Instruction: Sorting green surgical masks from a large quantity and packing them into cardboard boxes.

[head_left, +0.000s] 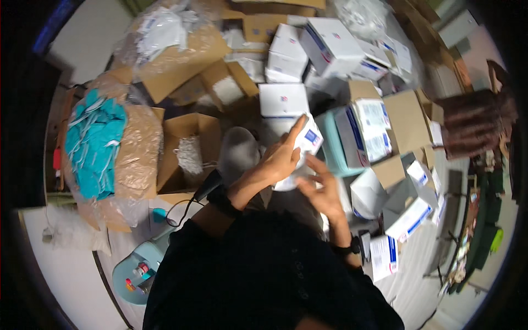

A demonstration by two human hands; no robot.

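Observation:
In front of my body, my left hand (279,164) holds a small white box (311,135) with a blue label, its index finger stretched along the top side. Close by on the right, my right hand (323,192) is slightly blurred, its fingers apart beside the lower end of the box. Nothing shows in that hand. Just beyond the small box lies a larger white carton (284,99). Part of the small box is covered by my left hand.
On the left, teal garments (96,146) fill a plastic-lined carton, beside an open cardboard box (188,129) with white bundled cords. A pale teal stool (330,144) bears boxes on the right. White cartons (333,45) are stacked ahead. A bin (122,278) holds bottles.

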